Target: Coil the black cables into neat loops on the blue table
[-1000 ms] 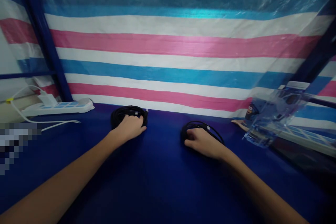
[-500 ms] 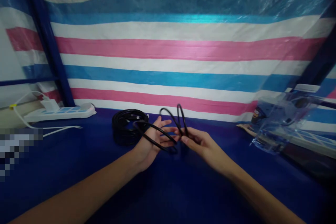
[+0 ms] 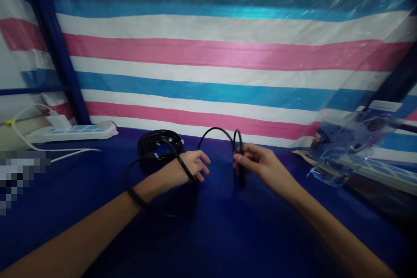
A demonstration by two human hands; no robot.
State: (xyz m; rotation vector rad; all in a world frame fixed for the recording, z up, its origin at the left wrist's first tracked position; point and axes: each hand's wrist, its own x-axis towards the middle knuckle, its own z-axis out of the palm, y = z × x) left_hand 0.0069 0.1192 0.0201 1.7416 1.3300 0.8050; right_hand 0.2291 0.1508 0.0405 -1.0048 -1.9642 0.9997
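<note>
A black cable (image 3: 214, 128) stretches between my hands in loose loops. My right hand (image 3: 260, 160) pinches a small upright loop of it between thumb and fingers. My left hand (image 3: 192, 167) is to the left, fingers apart and slightly curved; one strand lies across the back of this hand, and another loop crosses over the forearm. Right behind the left hand, a thick coil of black cable (image 3: 142, 145) rests on the dark blue table (image 3: 224, 226), with several light metal plug ends showing inside it.
A white power strip (image 3: 42, 134) with a plugged-in charger (image 3: 59, 120) and white cord stands at the back left. On the right lie a clear plastic bag (image 3: 335, 173) and another power strip (image 3: 391, 173). A striped plastic sheet (image 3: 208, 56) hangs behind the table.
My hands have moved apart: the left hand has drawn left and turned back-side up, the right hand has shifted right with the pinched loop. Loops now hang over the left forearm.
</note>
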